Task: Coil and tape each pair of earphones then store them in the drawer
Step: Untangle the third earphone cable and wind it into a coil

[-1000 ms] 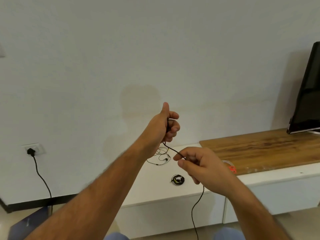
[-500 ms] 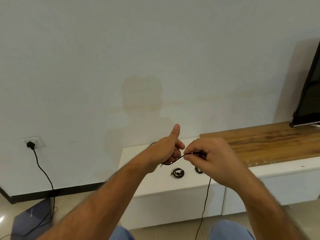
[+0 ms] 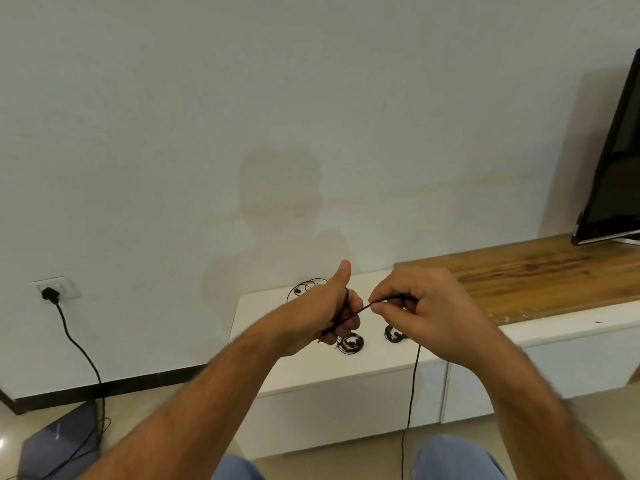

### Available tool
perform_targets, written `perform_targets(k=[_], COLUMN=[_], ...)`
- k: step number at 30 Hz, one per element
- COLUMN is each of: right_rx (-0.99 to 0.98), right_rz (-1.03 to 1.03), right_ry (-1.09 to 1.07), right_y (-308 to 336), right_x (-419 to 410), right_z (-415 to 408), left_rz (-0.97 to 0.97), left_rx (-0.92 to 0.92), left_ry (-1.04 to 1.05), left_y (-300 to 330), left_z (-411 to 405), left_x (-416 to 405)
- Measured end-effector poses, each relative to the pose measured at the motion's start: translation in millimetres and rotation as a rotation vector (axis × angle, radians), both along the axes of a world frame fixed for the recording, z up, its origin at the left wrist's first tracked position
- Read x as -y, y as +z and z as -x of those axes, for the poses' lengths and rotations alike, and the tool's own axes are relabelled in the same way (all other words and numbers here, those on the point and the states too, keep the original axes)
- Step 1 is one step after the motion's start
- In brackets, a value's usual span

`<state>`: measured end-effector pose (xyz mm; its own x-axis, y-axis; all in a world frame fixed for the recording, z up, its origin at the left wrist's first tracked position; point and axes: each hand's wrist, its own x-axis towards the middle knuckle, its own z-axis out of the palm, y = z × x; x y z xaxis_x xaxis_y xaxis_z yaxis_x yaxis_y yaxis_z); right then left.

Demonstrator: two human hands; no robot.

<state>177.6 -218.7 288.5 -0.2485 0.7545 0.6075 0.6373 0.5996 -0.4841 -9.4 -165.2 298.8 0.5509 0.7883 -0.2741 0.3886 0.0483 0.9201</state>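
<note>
The left hand (image 3: 322,313) is raised in front of a low white cabinet (image 3: 346,403), its thumb sticking straight up and its other fingers curled round a black earphone cable (image 3: 360,309). The cable runs taut from that fist to the right hand (image 3: 420,308), which pinches it between thumb and forefinger with the remaining fingers folded in. Below the right hand the same cable hangs down in front of the cabinet front, between the person's knees in blue trousers (image 3: 453,459).

On the cabinet top, near its front edge, lie two coiled pairs of earphones: one coil (image 3: 350,344) just under the left hand and a second coil (image 3: 394,333) beside it, partly hidden by the right hand. Whether they carry tape cannot be made out. Near the back edge, by the wall, a loose uncoiled pair of earphones (image 3: 306,287) lies spread out, partly behind the left hand.

To the right the cabinet top changes to a wooden surface (image 3: 540,275), and a dark television (image 3: 616,174) stands at its far right end. At the left, a black plug sits in a wall socket (image 3: 57,289), its lead dropping to a dark laptop (image 3: 59,441) on the floor.
</note>
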Motion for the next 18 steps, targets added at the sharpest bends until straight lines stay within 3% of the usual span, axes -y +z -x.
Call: perform_targets(k=[4,8,14,18], right_rx=[-0.013,-0.117,-0.599,-0.769], right_rz=[-0.043,-0.074,0.147,0.302], right_ry=[-0.046,-0.028,0.095,0.214], right_y=[-3,-8,-25,-36], right_x=[-5,-10,-20,-23], right_z=[-2,-5,5,20], left_rz=[0.067,0.193,0.323,0.293], left_rx=[-0.01,0.101,0.326,0.434], left_ry=[-0.1,-0.148,-0.277,-0.223], left_y=[-3,-4,5,14], left_z=[-1,-5,-12,-20], left_x=[6,14,22,20])
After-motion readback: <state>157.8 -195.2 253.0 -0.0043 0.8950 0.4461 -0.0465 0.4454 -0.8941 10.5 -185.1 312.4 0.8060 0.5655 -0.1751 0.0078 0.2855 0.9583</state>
